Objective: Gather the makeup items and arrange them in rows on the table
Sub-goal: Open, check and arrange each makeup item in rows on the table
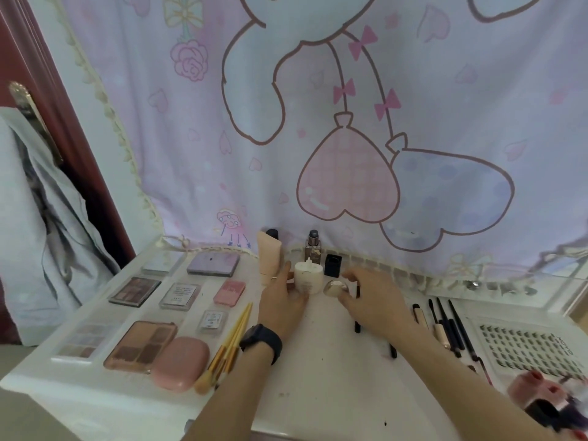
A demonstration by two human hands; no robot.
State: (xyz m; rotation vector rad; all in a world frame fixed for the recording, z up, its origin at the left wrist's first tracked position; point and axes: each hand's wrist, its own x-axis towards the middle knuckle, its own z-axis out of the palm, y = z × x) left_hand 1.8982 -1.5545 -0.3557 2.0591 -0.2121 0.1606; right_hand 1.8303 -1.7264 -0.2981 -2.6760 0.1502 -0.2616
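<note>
Cream round jar is gripped by left hand, pearly domed cap by right hand; to be set upright at 12 o'clock.

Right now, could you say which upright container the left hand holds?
The squat cream-white jar in the left hand; the peach tube and glass bottle stand farther back.

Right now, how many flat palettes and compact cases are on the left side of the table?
9. Back: pale compact, purple compact. Middle: dark palette, grey compact, pink compact. Front: clear palette, brown palette, small clear compact, pink oval case. None appears hidden.
</note>
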